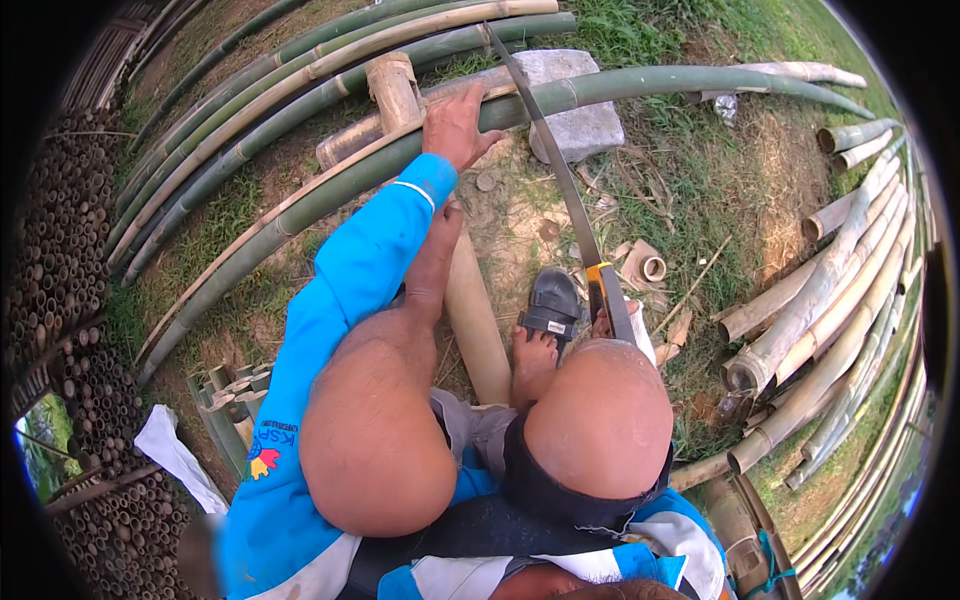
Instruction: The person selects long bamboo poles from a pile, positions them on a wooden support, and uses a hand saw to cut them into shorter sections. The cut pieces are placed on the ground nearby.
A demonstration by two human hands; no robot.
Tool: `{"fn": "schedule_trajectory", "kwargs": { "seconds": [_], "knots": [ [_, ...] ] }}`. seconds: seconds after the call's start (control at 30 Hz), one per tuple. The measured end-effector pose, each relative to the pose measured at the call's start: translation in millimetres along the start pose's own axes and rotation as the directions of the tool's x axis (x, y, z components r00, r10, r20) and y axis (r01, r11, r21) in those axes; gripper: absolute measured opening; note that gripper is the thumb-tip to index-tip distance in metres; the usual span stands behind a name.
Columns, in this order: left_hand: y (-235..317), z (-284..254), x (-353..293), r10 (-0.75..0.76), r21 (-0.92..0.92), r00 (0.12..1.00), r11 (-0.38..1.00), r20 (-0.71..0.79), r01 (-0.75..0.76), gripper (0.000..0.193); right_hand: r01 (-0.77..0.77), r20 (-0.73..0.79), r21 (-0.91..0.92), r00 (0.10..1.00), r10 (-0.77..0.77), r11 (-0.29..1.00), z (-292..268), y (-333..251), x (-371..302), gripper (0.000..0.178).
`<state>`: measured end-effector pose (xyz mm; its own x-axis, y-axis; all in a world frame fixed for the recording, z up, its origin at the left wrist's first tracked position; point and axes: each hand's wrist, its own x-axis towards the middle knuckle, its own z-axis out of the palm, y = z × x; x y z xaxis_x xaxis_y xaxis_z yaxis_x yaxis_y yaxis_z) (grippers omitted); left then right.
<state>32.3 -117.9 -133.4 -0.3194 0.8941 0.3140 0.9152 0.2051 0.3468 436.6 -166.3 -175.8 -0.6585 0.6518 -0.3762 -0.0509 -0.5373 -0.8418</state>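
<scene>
The green bamboo pole (pixel 590 88) crosses the ground above a pale stone block (pixel 580 135), its near end toward the ground's left side. The left hand (pixel 457 128) grasps the pole from above, thumb splayed, fingertips partly hidden. The right hand (pixel 603 325) is clenched around the handle of a saw (pixel 566 185), mostly concealed by handle and knee; the blade overlaps the pole, though contact cannot be determined. Stacked hollow tubes (pixel 55 240) at the left are cut off by the lens rim. Soil and grass extend from the block's right edge to piled poles (pixel 815 280).
</scene>
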Motion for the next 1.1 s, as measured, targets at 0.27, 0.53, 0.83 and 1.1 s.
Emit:
{"fn": "schedule_trajectory", "kwargs": {
  "seconds": [0.27, 0.53, 0.83, 1.1],
  "knots": [
    [-20, 9, 1, 0.098, 0.036, 0.994, 0.995, -0.045, -0.097, 0.079, 0.536, 0.148, -0.491, 0.828, -0.541, 0.686, 83, -81, 122, 0.047],
    [-18, -14, -2, 0.394, 0.220, 0.919, 0.896, 0.002, -0.385, 0.092, 0.582, -0.012, -0.496, 0.738, -0.675, 0.645, 100, -80, 114, 0.052],
    [-1, 16, 21, 0.234, 0.242, 0.952, 0.930, 0.195, -0.278, 0.066, 0.491, -0.024, -0.607, 0.775, -0.632, 0.625, 102, -77, 67, 0.057],
    [16, 15, 2, 0.099, 0.128, 0.971, 0.983, 0.217, -0.129, 0.056, 0.231, -0.228, 0.264, 0.958, -0.172, 0.936, 98, -44, -43, 0.039]
  ]
}}
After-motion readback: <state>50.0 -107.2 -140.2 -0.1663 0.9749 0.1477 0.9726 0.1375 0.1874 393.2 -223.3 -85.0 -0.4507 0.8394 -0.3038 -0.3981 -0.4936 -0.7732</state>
